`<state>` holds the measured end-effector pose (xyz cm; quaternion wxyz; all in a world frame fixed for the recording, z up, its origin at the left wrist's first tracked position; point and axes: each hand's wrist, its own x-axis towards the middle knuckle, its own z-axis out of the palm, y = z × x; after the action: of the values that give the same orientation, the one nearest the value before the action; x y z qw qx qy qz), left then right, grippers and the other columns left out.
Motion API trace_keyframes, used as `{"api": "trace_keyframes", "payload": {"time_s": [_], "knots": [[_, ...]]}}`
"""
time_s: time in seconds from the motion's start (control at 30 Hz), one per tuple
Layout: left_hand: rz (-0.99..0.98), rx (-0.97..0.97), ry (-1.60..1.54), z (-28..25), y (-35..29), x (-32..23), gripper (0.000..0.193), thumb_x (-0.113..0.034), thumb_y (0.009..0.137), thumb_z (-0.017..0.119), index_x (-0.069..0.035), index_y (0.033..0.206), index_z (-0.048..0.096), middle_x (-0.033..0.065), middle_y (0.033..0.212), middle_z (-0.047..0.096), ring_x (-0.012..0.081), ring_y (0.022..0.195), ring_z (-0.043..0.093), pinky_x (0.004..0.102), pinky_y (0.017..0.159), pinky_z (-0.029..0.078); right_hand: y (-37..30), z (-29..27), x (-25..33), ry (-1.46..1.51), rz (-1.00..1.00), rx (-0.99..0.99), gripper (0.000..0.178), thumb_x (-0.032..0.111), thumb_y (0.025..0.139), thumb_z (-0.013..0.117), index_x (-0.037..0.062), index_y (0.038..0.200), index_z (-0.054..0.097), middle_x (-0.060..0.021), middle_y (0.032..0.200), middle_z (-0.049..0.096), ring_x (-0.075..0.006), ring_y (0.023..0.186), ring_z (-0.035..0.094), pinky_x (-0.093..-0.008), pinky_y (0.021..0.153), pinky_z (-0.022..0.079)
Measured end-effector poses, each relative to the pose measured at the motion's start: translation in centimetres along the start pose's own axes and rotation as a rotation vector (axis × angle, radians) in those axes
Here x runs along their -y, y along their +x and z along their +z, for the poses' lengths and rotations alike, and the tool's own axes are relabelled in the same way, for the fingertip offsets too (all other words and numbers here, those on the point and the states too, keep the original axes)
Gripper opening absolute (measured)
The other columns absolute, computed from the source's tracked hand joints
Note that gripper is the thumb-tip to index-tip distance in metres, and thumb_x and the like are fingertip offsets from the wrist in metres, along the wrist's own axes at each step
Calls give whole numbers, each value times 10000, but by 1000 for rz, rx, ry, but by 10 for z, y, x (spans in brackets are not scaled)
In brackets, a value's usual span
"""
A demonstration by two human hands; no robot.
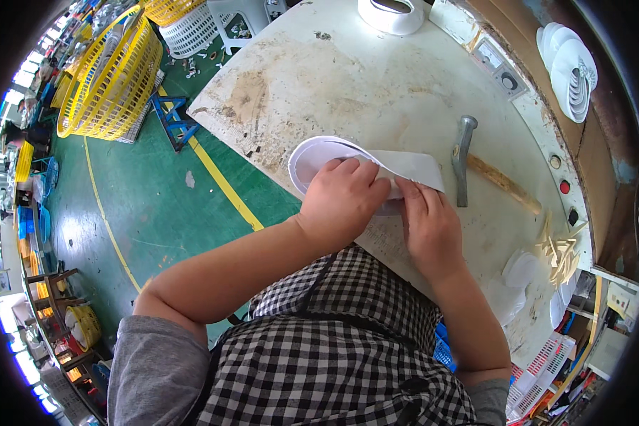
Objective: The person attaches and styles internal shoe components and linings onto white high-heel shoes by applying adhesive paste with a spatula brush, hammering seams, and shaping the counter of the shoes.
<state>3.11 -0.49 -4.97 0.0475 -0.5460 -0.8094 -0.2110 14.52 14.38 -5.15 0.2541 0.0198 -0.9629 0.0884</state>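
Observation:
A smooth white flexible sheet piece (pixel 419 167) is bent into a loop above the near edge of the worktable. My left hand (pixel 342 200) is closed on it, fingers curled over its edge beside the rounded end. Close by on the right, my right hand (pixel 433 231) pinches the same piece with its fingertips; the thumb is mostly hidden. Right of the piece, a hammer (pixel 504 183) with a metal head and wooden handle lies on the table, touched by neither hand.
The stained white worktable (pixel 362 78) carries a white ring-shaped piece (pixel 392 17) at its far edge. Thin wooden sticks (pixel 562 257) and translucent white pieces (pixel 517 278) lie at right. White curved pieces (pixel 569 71) are stacked far right. Yellow baskets (pixel 113 82) stand on the green floor.

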Motion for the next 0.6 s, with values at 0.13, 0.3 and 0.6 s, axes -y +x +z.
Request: {"api": "trace_keyframes", "payload": {"time_s": [0.13,0.3,0.6], "knots": [[133,-6,56,-2,-6,4,330,-141,728,635,-104,1056,655,27,910,590,232,897,614,382,801,509,-7,0,0,-32,3,92,281,42,806,627,-2,1080,664,-105,1003,668,-266,883,649,-349,743,551],[211,-16,115,-1,-5,8,275,-159,722,631,-83,984,658,23,901,571,212,855,593,355,753,507,-10,0,0,-30,-16,139,314,23,769,644,1,1082,672,-101,1041,675,-264,920,654,-350,767,556],[311,53,91,-2,-13,19,329,-182,745,620,-39,1037,675,28,1017,588,209,926,564,331,765,497,-5,-6,6,-189,-164,222,314,25,783,643,-71,1081,642,-148,1016,659,-268,959,640,-335,782,558]]}}
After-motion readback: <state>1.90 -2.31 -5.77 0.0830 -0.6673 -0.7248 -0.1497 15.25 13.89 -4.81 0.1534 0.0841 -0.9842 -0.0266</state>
